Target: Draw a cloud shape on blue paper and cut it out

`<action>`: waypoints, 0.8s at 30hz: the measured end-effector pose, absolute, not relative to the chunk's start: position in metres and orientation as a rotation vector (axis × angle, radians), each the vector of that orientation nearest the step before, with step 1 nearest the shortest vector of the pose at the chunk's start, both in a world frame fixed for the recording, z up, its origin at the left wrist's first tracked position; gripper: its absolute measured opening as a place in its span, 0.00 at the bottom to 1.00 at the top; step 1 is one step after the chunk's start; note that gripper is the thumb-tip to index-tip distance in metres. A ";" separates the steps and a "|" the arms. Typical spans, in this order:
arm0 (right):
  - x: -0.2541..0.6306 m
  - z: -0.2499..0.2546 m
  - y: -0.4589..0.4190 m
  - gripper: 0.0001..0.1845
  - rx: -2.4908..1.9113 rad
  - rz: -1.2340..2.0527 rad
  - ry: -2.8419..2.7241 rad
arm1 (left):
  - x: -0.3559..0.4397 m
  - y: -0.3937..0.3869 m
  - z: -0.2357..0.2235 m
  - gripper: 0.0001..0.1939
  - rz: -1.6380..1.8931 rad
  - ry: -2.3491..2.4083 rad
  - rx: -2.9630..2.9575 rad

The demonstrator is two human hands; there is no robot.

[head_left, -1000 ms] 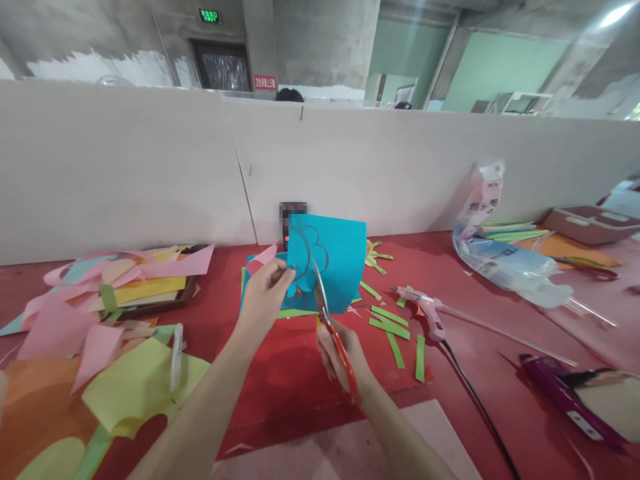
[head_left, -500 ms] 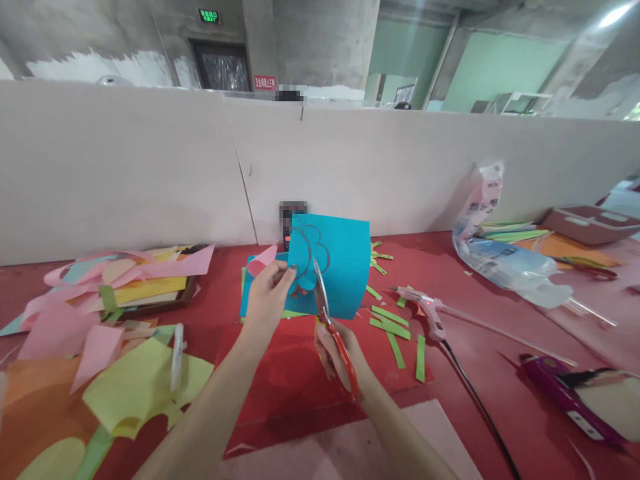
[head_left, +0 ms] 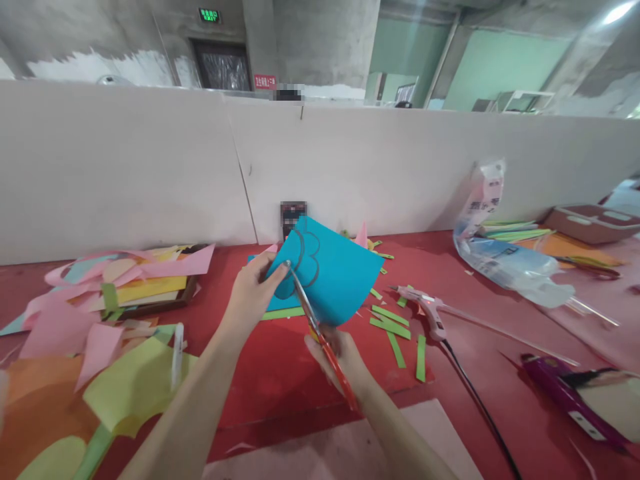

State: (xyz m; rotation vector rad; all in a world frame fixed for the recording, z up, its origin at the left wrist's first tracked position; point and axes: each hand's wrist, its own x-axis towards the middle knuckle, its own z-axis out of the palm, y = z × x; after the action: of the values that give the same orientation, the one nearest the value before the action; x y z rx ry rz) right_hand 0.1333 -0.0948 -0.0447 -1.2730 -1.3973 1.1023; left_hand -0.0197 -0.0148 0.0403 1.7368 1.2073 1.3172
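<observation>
My left hand (head_left: 257, 287) pinches the left edge of a blue sheet of paper (head_left: 340, 267), which bears a dark, scalloped drawn outline. In my right hand (head_left: 340, 353) are scissors (head_left: 334, 363) with red handles, my fingers wrapped through the loops. The blades lie against the lower left part of the sheet, close to the drawn curves and my left fingertips. How far the blades have cut in is hard to make out. Beneath the held sheet, another blue piece and a green strip lie on the red table (head_left: 280, 373).
Right of my hands are several green strips (head_left: 390, 323) and a pink glue gun (head_left: 423, 310) with a black cord. Paper scraps (head_left: 145, 380) and a white marker (head_left: 177, 357) lie left. A plastic bag (head_left: 505, 253) leans against the white partition (head_left: 375, 167); a purple case (head_left: 575, 393) sits right.
The blue sheet has turned clockwise, its right side swinging lower. My left hand has shifted slightly left, and the scissors' tips have moved left along the sheet's lower part.
</observation>
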 end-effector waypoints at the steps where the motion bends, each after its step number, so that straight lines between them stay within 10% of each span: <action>1: 0.133 -0.045 -0.095 0.21 -1.266 1.093 -1.410 | -0.020 -0.015 0.041 0.10 1.317 1.215 1.723; 24: 0.135 -0.052 -0.091 0.21 -1.088 1.344 -1.205 | -0.023 -0.017 0.045 0.20 0.926 1.285 1.835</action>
State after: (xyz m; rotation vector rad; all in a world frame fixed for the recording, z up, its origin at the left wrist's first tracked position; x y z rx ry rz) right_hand 0.1346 -0.0911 -0.0522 -1.0876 -1.2052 1.3438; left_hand -0.0231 -0.0170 0.0454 1.8350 1.2854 0.9262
